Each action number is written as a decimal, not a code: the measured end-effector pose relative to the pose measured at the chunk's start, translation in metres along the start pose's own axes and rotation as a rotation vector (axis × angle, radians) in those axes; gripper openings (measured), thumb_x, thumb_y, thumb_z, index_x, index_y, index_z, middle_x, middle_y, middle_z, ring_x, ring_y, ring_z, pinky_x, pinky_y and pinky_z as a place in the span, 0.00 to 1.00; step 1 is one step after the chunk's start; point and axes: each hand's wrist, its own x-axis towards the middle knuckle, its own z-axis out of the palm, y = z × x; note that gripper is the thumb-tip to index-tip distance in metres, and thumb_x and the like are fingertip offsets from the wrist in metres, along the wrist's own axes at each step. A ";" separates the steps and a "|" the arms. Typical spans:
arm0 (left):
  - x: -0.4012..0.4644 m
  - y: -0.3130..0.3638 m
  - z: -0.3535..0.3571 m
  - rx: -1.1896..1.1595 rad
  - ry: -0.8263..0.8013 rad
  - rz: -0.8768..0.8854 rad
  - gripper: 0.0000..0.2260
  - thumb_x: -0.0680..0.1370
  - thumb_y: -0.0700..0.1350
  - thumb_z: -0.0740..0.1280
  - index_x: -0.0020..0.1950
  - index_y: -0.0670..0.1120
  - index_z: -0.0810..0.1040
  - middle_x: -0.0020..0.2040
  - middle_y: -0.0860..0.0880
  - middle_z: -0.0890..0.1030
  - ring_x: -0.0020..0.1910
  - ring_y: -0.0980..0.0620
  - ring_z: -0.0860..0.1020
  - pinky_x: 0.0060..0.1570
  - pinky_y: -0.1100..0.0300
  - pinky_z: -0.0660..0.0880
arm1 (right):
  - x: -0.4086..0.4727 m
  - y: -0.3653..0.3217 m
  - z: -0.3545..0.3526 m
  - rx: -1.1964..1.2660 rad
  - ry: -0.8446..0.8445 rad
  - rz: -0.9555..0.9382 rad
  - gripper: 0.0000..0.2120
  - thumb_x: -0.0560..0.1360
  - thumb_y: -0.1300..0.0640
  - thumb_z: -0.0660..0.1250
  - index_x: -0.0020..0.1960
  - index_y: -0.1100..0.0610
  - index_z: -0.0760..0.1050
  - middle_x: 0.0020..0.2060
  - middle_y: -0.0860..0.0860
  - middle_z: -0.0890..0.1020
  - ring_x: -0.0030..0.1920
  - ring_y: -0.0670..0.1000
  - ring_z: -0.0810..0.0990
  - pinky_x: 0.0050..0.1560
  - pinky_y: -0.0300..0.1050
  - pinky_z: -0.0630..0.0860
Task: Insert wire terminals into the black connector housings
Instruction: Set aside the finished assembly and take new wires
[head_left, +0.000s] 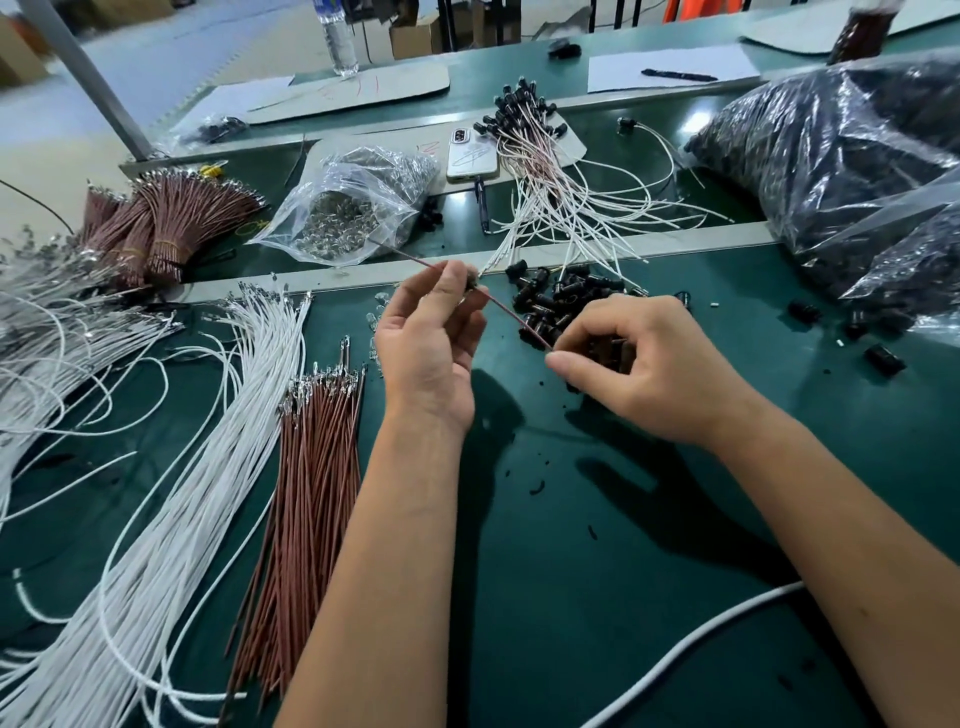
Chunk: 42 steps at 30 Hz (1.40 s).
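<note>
My left hand (434, 332) pinches a single brown wire (506, 309) near its middle, above the green table. The wire runs from a point near the clear bag down to my right hand (639, 364), whose thumb and forefinger pinch its lower end. My right hand's other fingers curl over several black connector housings (608, 351) held in the palm. A loose pile of black housings (561, 296) lies just beyond my hands. Straight brown wires (311, 467) and white wires (208, 493) with metal terminals lie to the left.
A clear bag of metal parts (348, 208) sits behind my left hand. Finished white-wired housings (550, 171) fan out at centre back beside a phone (471, 156). Big bags of black housings (841, 166) fill the right. Bundled brown wires (156, 228) stand at left. A white cable (691, 654) crosses bottom right.
</note>
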 end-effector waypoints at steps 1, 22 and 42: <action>-0.001 -0.001 0.001 0.044 -0.021 0.005 0.05 0.77 0.37 0.73 0.44 0.47 0.81 0.40 0.48 0.85 0.34 0.54 0.81 0.34 0.65 0.76 | 0.000 -0.001 0.002 0.023 0.046 0.008 0.07 0.77 0.52 0.76 0.44 0.55 0.85 0.38 0.45 0.85 0.40 0.48 0.82 0.44 0.42 0.78; -0.012 -0.011 0.009 0.097 -0.424 -0.074 0.08 0.80 0.34 0.64 0.55 0.38 0.82 0.44 0.44 0.84 0.40 0.50 0.82 0.42 0.62 0.80 | 0.001 -0.004 0.014 0.336 0.163 0.080 0.09 0.76 0.56 0.72 0.40 0.59 0.84 0.31 0.56 0.83 0.32 0.63 0.79 0.35 0.61 0.77; -0.012 -0.013 0.009 0.184 -0.388 -0.002 0.06 0.79 0.33 0.67 0.53 0.39 0.81 0.44 0.45 0.86 0.39 0.52 0.81 0.48 0.60 0.78 | 0.001 0.001 0.016 0.392 0.149 0.113 0.07 0.77 0.55 0.74 0.43 0.58 0.85 0.32 0.51 0.84 0.30 0.46 0.78 0.32 0.38 0.75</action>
